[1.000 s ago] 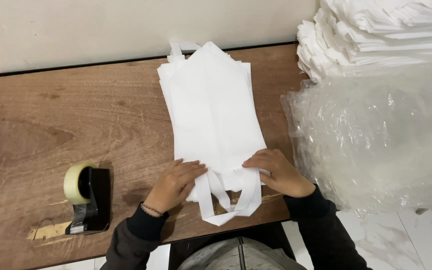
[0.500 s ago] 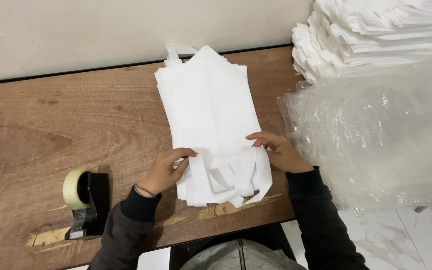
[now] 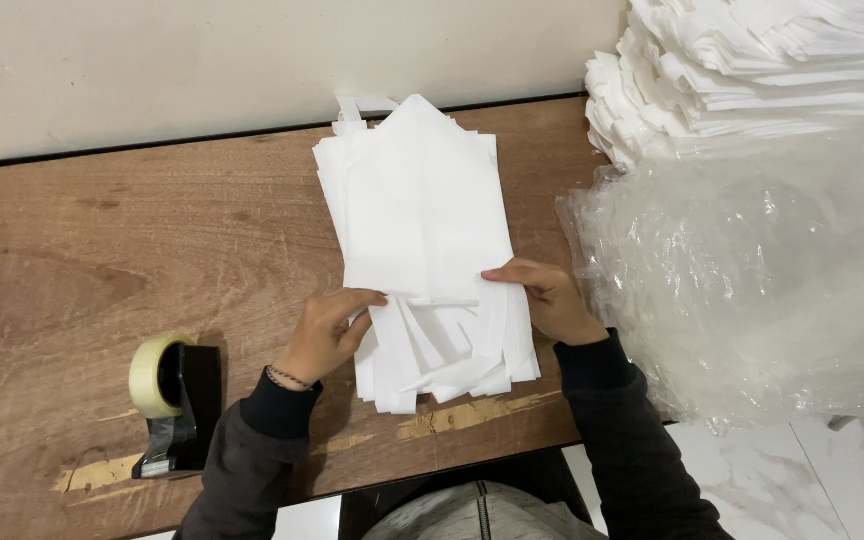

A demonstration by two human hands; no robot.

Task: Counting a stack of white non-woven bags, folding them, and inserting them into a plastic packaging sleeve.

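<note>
From my feed the view is evenly and fairly brightly lit, with soft light that seems to come from above and a little behind the camera. Shadows are short and weak: a faint one under the left hand on the worktop, another just right of the tape dispenser. The white bag stack runs close to blown out (its folds barely read), and so does the pile of white bags at top right. The clear plastic sheeting throws small speckled glints. Focus is sharp across the wood grain; I see no motion blur and only slight bending at the edges.
</note>
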